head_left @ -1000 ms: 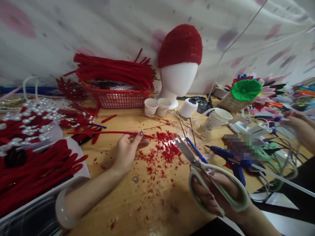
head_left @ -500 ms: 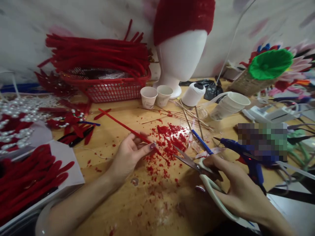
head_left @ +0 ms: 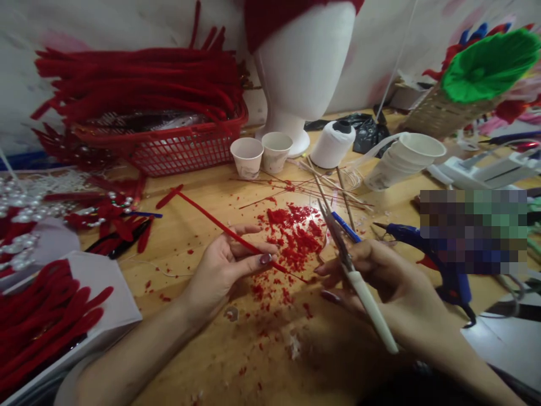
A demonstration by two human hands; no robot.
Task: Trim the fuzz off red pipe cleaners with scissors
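Between thumb and fingers, my left hand [head_left: 230, 262] pinches a thin red fuzzy strip [head_left: 211, 217], which slants from upper left down to a bare, thin tip at the right. My right hand [head_left: 380, 282] holds scissors with pale handles [head_left: 372, 310]; their blades point up and away, nearly together and apart from the strip. The thumb and a fingertip of that hand are near the strip's thin end. Red fuzz clippings [head_left: 296, 234] lie scattered on the wooden table [head_left: 203, 361] between and beyond my hands.
A red basket [head_left: 186, 149] of fuzzy red strips stands at the back left, beside paper cups [head_left: 247, 159] and a white foam head [head_left: 304, 62]. Thread spool [head_left: 333, 145], blue pen [head_left: 345, 226] and blue glue gun [head_left: 454, 276] are to the right. A white box [head_left: 114, 293] sits left.
My right hand has turned the scissors upright, and their blades have come closer together. Its fingers are now nearer the strip's end. The view has shifted slightly.
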